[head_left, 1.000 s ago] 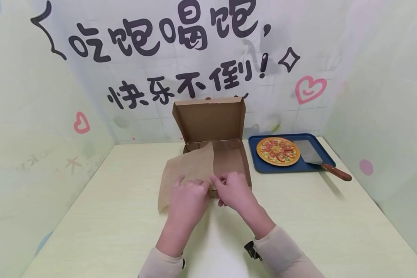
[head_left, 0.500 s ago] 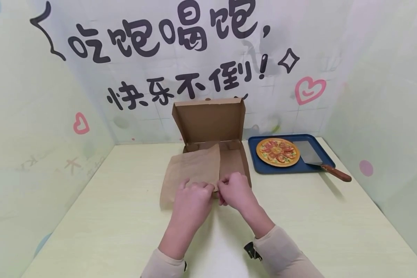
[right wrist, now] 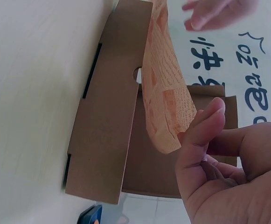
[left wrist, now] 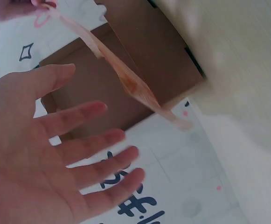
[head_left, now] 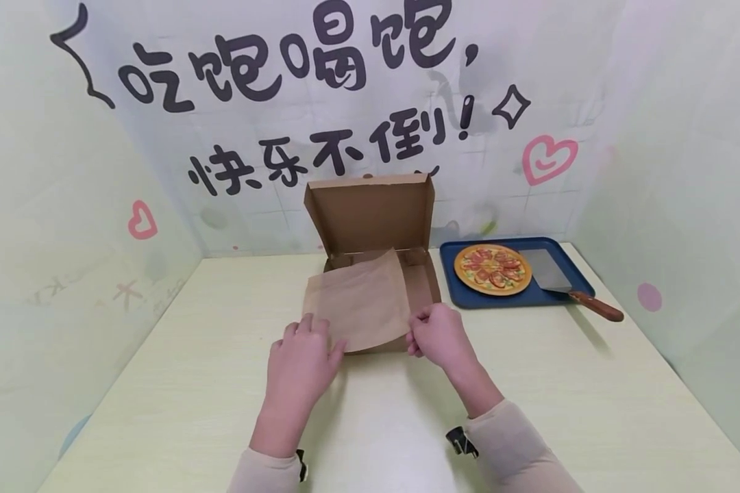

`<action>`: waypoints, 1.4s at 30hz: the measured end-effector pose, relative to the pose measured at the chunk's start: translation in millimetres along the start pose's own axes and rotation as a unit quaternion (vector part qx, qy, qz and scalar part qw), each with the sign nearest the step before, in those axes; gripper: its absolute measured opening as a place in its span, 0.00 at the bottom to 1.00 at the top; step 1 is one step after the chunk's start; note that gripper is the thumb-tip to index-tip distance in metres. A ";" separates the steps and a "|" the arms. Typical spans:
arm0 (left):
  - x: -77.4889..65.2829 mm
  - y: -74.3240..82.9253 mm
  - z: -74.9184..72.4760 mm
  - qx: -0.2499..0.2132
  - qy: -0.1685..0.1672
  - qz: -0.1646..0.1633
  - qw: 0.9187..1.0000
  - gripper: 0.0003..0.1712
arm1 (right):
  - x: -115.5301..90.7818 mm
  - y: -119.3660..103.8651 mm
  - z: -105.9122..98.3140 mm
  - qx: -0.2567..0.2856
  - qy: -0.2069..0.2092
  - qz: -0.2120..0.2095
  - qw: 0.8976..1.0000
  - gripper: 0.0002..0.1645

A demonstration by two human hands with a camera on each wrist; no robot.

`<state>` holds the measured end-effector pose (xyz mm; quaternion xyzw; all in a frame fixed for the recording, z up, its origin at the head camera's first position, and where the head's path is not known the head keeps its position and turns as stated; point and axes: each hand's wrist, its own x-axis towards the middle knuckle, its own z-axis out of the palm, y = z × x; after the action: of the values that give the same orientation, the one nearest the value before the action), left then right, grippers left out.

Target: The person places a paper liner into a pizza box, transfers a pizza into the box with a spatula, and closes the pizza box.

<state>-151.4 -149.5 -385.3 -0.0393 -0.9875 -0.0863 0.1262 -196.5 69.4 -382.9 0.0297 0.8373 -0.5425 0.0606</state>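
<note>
A thin sheet of brown printed greaseproof paper (head_left: 360, 301) hangs over an open cardboard pizza box (head_left: 373, 216), whose lid stands up at the back. My right hand (head_left: 439, 335) pinches the paper's near right corner between thumb and curled fingers; print shows on the paper's underside (right wrist: 165, 98) in the right wrist view. At the near left edge of the sheet is my left hand (head_left: 301, 359). Its fingers (left wrist: 93, 165) are spread and hold nothing in the left wrist view. Much of the box's bottom lies hidden under the paper.
Right of the box, a blue tray (head_left: 469, 300) carries a pizza (head_left: 493, 270) and a pizza server (head_left: 545, 270), its wooden handle (head_left: 598, 306) jutting past the tray's edge. Walls with printed lettering (head_left: 339, 150) enclose the pale table (head_left: 179, 383) behind and at both sides.
Both hands were close together at the paper's near edge and have moved apart. My left hand has let go and shifted left; the right has moved right with the corner, drawing the sheet over the box.
</note>
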 end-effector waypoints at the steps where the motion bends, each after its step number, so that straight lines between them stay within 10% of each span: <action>1: 0.1 -3.1 -0.3 -0.001 -0.013 -0.014 1.000 0.28 | 1.3 1.1 -1.3 -0.002 0.003 -0.001 1.000 0.13; 42: 4.0 -11.5 5.0 -0.013 -0.083 -0.038 0.996 0.33 | 35.0 14.2 -17.4 -0.137 0.012 0.024 0.990 0.14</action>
<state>-157.6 -159.7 -390.9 -0.0099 -0.9941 -0.1001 0.0395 -230.7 90.5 -393.4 0.0478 0.9034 -0.4208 0.0675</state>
